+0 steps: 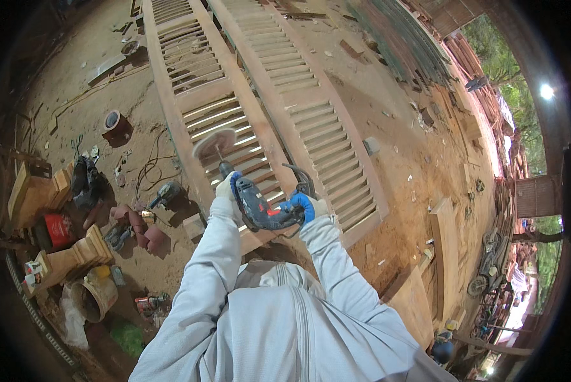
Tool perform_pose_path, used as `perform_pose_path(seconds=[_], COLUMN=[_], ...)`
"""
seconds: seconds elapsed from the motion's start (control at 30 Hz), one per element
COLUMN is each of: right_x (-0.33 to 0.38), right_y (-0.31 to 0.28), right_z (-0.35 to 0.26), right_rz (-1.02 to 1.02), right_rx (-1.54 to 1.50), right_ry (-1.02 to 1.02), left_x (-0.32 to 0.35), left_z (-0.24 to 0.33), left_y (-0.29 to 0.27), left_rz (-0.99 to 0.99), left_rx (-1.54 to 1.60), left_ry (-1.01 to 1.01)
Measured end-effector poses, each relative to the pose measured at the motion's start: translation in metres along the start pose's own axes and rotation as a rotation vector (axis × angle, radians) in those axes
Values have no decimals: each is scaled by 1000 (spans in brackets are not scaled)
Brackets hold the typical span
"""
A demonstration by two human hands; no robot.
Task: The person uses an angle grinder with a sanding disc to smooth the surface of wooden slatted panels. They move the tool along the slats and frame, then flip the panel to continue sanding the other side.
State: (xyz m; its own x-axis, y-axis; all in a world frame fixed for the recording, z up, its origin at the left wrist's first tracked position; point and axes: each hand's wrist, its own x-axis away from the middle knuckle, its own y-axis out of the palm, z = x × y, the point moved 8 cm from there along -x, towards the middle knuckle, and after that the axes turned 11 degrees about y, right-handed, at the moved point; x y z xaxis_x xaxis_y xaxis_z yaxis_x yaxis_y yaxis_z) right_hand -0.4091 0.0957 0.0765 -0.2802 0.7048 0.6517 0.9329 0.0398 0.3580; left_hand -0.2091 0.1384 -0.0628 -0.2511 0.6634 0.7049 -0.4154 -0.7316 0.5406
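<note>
Both my hands, in white and blue gloves, hold a dark blue power drill (pixel 258 206) over a louvered wooden shutter panel (pixel 246 102). My left hand (pixel 227 186) is wrapped round the drill's front, just behind the chuck. My right hand (pixel 309 207) grips the rear handle, where a dark cord loops. A round sanding disc (pixel 215 144), blurred at its rim, is fitted to the drill's shaft. It overlaps the panel's left stile and slats; whether it touches the wood I cannot tell. A second louvered panel (pixel 331 102) lies alongside on the right.
On the dusty ground at left are another power tool (pixel 165 193), a cylindrical pot (pixel 115 126), reddish-brown sheets (pixel 139 227), a red container (pixel 59 230) and a white bucket (pixel 96 299). Wooden boards (pixel 446 254) lie at lower right. Long timbers (pixel 403 41) lie at the far right.
</note>
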Motion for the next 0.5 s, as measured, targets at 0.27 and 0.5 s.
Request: perform_pose_path(seconds=[0.27, 0.5], right_x=[20, -20], right_y=[16, 0], right_z=[-38, -37], right_rz=[32, 141], right_rx=[27, 49], right_ry=[-165, -61], left_x=[28, -2], left_z=[36, 28], left_y=[67, 74], left_rz=[-101, -88], left_rx=[42, -28], left_ry=[48, 40])
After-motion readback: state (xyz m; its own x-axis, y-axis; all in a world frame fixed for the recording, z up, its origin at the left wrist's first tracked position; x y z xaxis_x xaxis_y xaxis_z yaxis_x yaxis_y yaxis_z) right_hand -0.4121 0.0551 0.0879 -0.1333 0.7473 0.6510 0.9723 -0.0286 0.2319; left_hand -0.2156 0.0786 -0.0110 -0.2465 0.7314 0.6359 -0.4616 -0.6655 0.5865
